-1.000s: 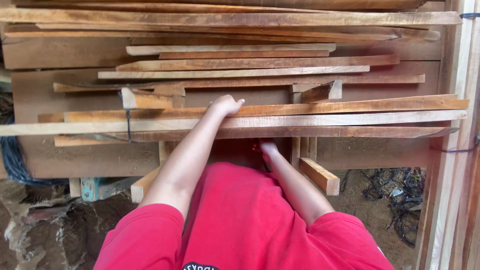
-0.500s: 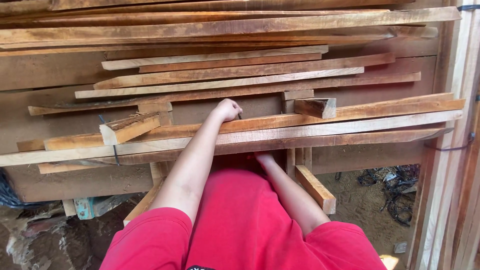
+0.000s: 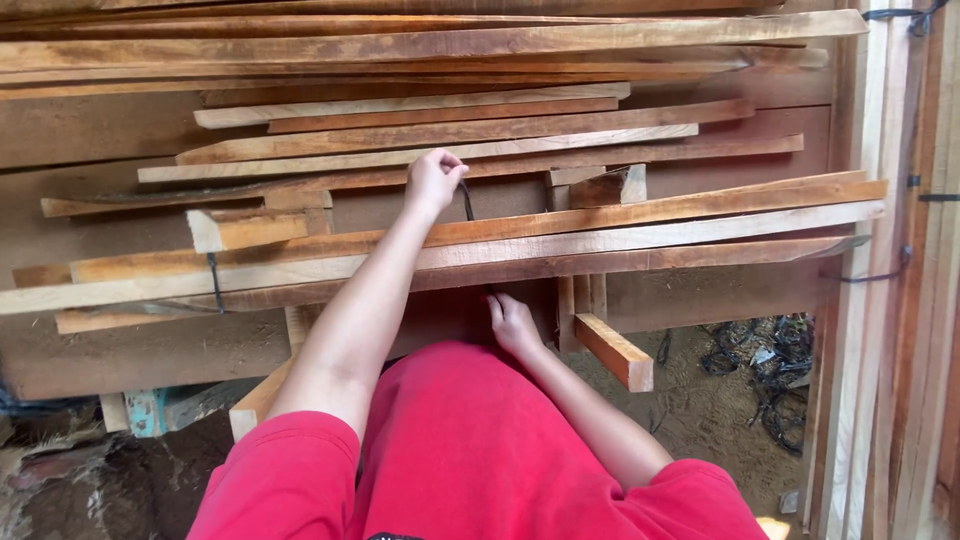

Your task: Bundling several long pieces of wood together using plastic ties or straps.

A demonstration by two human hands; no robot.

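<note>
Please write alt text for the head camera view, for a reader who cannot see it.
A person in a red shirt reaches into stacked wooden slats: the left hand grips a thin dark strap above the slats, and the right hand grips it below them. Dirt floor lies at the right.

The person wears a bright red short-sleeved shirt (image 3: 480,450); its sleeves end above the elbows, at about seven and five o'clock in the view. Both forearms are bare, as are the left hand (image 3: 433,180) and right hand (image 3: 513,322). A dark printed patch peeks out at the bottom edge.
</note>
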